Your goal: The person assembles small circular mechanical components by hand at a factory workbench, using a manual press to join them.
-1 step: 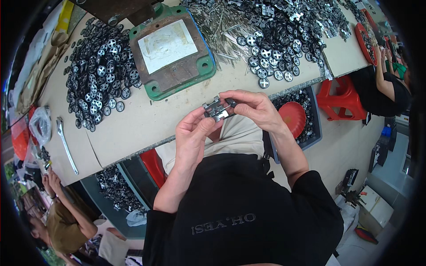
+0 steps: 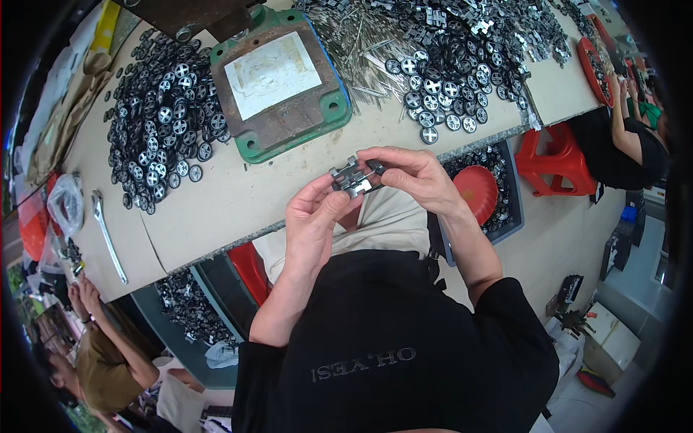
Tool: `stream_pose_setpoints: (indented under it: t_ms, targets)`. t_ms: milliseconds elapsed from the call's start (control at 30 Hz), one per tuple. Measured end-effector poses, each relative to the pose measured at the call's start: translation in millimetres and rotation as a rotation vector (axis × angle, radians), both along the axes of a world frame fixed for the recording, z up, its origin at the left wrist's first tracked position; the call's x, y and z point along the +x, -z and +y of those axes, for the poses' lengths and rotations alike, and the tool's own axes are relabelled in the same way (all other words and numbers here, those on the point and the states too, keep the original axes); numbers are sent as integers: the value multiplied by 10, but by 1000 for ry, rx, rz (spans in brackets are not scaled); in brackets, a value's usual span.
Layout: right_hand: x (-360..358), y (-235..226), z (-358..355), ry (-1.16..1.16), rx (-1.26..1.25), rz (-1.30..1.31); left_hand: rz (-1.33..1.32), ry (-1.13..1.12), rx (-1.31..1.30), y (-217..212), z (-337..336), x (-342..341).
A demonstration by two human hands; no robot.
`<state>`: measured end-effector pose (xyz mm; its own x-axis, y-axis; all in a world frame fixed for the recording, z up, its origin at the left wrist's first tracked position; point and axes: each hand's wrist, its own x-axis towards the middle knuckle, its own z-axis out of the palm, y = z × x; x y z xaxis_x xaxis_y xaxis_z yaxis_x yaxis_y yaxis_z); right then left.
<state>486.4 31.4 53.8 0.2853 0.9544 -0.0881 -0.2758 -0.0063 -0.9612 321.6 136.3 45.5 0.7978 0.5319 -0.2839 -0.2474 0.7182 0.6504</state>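
Over the table's front edge, my left hand (image 2: pixel 315 216) holds a small black and silver toy car chassis (image 2: pixel 349 177) between thumb and fingers. Pinched by my right hand (image 2: pixel 415 177) is a small black wheel (image 2: pixel 376 167) with a thin metal axle, right at the chassis's right side. Whether the axle sits inside the chassis I cannot tell. Beyond my hands, a heap of black wheels with silver spokes (image 2: pixel 451 90) lies to the right, and another wheel heap (image 2: pixel 166 108) to the left. Thin metal rods (image 2: pixel 361 54) are piled between them.
A green-based metal press (image 2: pixel 336 108) stands just ahead on the table (image 2: pixel 209 209). An adjustable wrench (image 2: pixel 108 234) lies at left. Below right, a red bowl (image 2: pixel 475 193) rests in a grey bin of parts, near a red stool (image 2: pixel 552 162). Other people sit left and right.
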Motion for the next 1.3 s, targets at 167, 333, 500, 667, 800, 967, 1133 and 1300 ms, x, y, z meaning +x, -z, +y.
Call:
stream_pose_setpoints:
  t_ms: [167, 333, 500, 667, 800, 967, 1133, 1300]
  targets:
    - [5, 6, -12, -3, 2, 61, 5, -16, 20, -15, -3, 2]
    - [-56, 12, -12, 64, -12, 40, 65, -42, 158, 7, -36, -3]
    - [-93, 71, -34, 134, -96, 29, 139, -60, 509, -16, -55, -11]
    - [-135, 140, -36, 189, -63, 34, 13, -10, 217, 87, -27, -31]
    - [-203, 43, 15, 195, -143, 29, 22, 3, 52, 78, -40, -2]
    - [25, -376, 123, 2, -135, -696, 197, 188, 470, -319, 259, 38]
    - [107, -557, 465, 41, 68, -894, 390, 55, 1214, -480, 735, 230]
    - [369, -639, 621, 140, -3, -951, 465, -331, 1150, -452, 1433, 584]
